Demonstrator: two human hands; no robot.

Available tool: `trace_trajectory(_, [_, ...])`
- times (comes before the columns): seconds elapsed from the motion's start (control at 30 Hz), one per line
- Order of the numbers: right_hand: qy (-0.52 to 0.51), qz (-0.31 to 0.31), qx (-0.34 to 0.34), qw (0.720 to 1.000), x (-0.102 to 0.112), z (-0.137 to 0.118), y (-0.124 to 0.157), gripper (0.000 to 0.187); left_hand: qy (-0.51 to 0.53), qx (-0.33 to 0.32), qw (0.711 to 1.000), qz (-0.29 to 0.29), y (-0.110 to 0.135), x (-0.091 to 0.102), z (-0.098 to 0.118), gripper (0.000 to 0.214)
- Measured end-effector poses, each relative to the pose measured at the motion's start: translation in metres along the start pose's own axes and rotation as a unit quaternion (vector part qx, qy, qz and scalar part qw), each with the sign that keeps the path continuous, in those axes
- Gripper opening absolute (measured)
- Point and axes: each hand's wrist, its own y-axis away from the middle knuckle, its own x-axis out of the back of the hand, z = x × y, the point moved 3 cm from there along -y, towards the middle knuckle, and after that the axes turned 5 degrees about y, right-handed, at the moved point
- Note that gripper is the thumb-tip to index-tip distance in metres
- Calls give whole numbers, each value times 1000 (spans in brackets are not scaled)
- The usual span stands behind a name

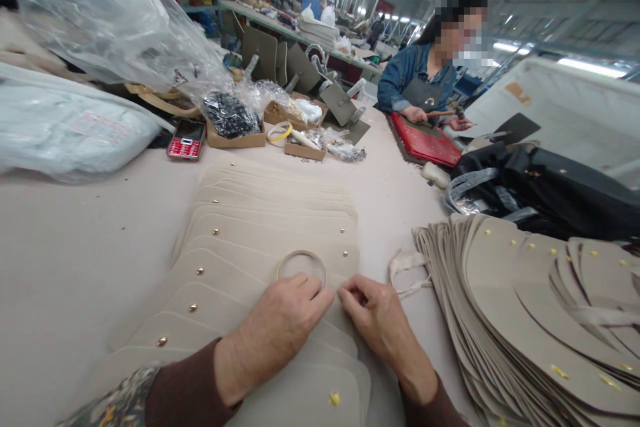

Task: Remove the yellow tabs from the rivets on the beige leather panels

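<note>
My left hand is closed on the lower edge of a thin roll of yellow tape, which stands up above the knuckles. My right hand is just beside it, thumb and forefinger pinched together; whatever they hold is too small to make out. Beneath both hands lies a row of overlapping beige panels, with metal studs along the left side and a few on the right. The nearest panel has a yellow patch by its lower corner.
On the right, a fanned stack of beige panels carries yellow bits. Behind it lies a black bag. A red phone, small cardboard boxes and plastic bags lie farther back. A co-worker works over a red board.
</note>
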Motion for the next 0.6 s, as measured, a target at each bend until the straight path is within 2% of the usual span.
trace_trajectory(0.1, [-29, -50, -16, 998, -2, 3, 12, 18, 56, -15, 996, 72, 2, 12, -2, 18])
trace_trajectory(0.2, [-88, -13, -17, 996, -2, 3, 19, 9, 115, -28, 985, 122, 4, 18, -2, 27])
trace_trajectory(0.27, [-131, 49, 20, 990, 2, -3, 21, 11, 117, -32, 983, 136, 4, 18, 0, 36])
trace_trajectory(0.37, [-145, 123, 123, 974, 10, -19, 22, 17, 103, -35, 983, 147, 6, 14, 3, 39])
trace_trajectory(0.5, [-97, 138, 230, 958, 13, -36, 24, 19, 100, -46, 983, 150, 9, 8, 8, 36])
trace_trajectory(0.6, [-66, 157, 246, 954, 9, -39, 25, 19, 109, -29, 984, 141, 10, 6, 9, 29])
